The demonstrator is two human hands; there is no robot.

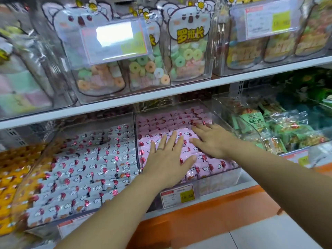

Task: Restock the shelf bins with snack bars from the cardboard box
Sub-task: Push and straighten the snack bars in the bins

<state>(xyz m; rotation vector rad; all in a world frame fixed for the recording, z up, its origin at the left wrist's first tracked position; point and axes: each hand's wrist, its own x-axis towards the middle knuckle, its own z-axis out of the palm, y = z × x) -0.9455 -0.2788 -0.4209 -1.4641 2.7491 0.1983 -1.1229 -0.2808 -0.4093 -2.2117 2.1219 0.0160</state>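
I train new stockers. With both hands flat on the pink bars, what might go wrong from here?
The pink bars lie packed against the clear bin front wall; sweeping with the left hand and right hand may push some over. Flat pressing could also crush wrappers.

Glossy pink foil-like snack bars [181, 119] fill a clear, shiny plastic bin [221, 178] on a smooth white shelf [125, 101].

On the upper shelf [161, 94], koala-printed bags [188, 51] of ring candies stand upright behind a clear label holder [115, 40], a second holder [265, 18] sits further right, and below, a price tag [177, 195] hangs above an orange plinth [215, 221] adjoining the white floor [269, 236].
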